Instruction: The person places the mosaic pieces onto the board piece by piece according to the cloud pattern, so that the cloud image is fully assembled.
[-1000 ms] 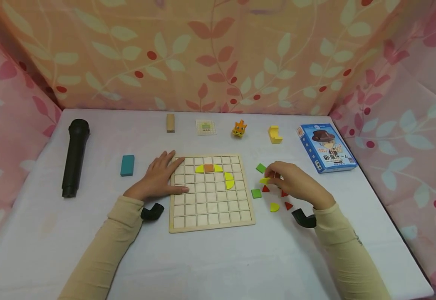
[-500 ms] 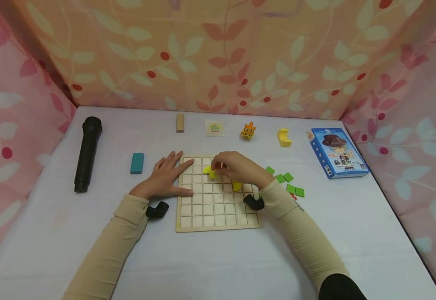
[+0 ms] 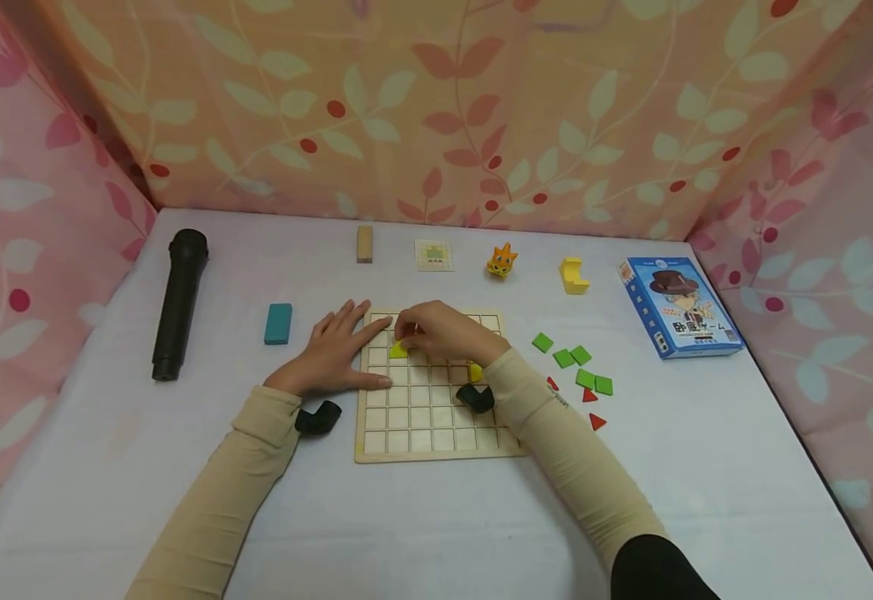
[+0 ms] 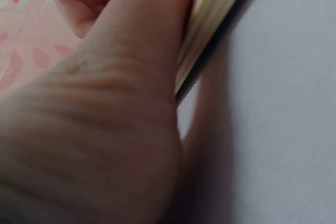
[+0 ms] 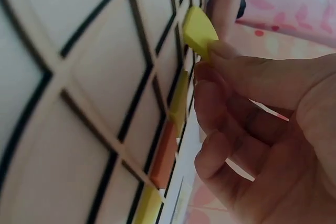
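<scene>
My right hand (image 3: 447, 332) pinches a yellow quarter-round tile (image 5: 198, 31) between thumb and fingertips, over the upper left cells of a wooden grid board (image 3: 421, 418). In the head view, part of that tile shows below the fingertips. My left hand (image 3: 335, 354) rests on the board's left edge, fingers spread. In the right wrist view, an orange square tile (image 5: 165, 156) lies in the grid between two yellow tiles, one nearer the held tile (image 5: 179, 103). Another yellow tile (image 3: 476, 372) shows beside my right sleeve. My right hand and forearm hide the board's upper cells and right side.
Right of the board lie several green square tiles (image 3: 585, 377) and red triangles (image 3: 597, 422). A blue box (image 3: 682, 307), yellow block (image 3: 574, 276), orange figurine (image 3: 501, 261), pattern card (image 3: 434, 256), wooden block (image 3: 365, 244), teal block (image 3: 278, 323) and black microphone (image 3: 180, 304) stand around.
My right hand has moved left from the loose tiles onto the board, bringing a yellow tile to the upper left cells. My left hand keeps its place. The head view has shifted slightly.
</scene>
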A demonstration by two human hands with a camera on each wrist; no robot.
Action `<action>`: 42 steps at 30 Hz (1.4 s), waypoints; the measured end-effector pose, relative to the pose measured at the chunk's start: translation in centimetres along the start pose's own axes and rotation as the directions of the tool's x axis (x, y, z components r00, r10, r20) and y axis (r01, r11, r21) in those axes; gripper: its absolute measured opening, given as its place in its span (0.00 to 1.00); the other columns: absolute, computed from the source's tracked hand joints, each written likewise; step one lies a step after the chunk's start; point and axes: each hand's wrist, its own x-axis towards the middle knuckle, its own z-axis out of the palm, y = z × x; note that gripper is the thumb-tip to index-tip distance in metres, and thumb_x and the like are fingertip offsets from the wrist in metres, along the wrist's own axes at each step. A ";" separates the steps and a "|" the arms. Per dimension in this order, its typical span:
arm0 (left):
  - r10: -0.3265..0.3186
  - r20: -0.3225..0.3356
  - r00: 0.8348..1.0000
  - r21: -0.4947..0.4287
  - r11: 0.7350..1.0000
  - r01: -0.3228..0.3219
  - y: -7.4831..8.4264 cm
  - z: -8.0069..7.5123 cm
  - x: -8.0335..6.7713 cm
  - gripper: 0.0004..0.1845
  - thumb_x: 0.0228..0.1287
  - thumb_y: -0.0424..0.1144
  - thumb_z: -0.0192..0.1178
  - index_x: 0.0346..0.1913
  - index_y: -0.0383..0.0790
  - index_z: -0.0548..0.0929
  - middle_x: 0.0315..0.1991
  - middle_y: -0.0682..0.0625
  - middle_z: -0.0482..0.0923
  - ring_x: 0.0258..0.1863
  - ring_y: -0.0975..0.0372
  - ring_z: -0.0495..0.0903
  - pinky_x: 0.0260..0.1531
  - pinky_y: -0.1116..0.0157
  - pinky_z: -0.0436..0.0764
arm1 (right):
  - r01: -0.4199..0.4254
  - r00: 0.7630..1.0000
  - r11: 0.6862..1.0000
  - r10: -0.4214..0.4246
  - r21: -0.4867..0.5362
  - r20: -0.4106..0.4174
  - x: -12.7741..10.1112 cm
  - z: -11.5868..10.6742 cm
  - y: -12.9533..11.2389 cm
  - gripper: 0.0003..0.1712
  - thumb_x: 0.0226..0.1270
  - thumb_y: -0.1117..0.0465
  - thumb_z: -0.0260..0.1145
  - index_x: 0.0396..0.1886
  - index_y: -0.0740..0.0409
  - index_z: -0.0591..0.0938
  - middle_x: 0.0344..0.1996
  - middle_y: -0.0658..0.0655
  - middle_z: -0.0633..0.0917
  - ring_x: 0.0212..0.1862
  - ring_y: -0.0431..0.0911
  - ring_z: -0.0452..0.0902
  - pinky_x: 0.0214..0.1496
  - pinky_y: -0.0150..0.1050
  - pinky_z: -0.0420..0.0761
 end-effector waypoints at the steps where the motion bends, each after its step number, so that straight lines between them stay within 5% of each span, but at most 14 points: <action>1: -0.004 0.002 1.000 -0.001 1.000 0.004 0.1 0.0 0.0 0.52 0.52 0.70 0.61 0.76 0.54 0.51 0.77 0.42 0.36 0.76 0.46 0.32 0.69 0.43 0.36 | -0.004 1.000 1.000 0.004 -0.002 0.006 0.0 0.1 0.1 0.04 0.68 0.63 0.63 0.39 0.55 0.82 0.37 0.49 0.83 0.39 0.40 0.75 0.47 0.34 0.76; 34: -0.019 0.007 1.000 -0.003 1.000 0.019 0.6 0.2 0.2 0.53 0.49 0.69 0.63 0.76 0.54 0.53 0.77 0.41 0.37 0.76 0.46 0.32 0.69 0.42 0.35 | -0.013 0.999 0.961 0.024 -0.277 0.037 -1.2 1.0 -1.5 0.09 0.68 0.59 0.64 0.46 0.52 0.84 0.43 0.50 0.81 0.41 0.39 0.77 0.48 0.33 0.78; 42: -0.020 -0.001 1.000 -0.006 1.000 0.020 0.1 0.0 0.1 0.54 0.49 0.70 0.63 0.76 0.54 0.52 0.77 0.41 0.36 0.76 0.46 0.32 0.69 0.42 0.36 | -0.122 0.992 0.950 0.111 -0.287 -0.055 -4.3 -1.4 -1.2 0.14 0.66 0.58 0.66 0.51 0.51 0.80 0.44 0.49 0.80 0.39 0.40 0.78 0.44 0.36 0.79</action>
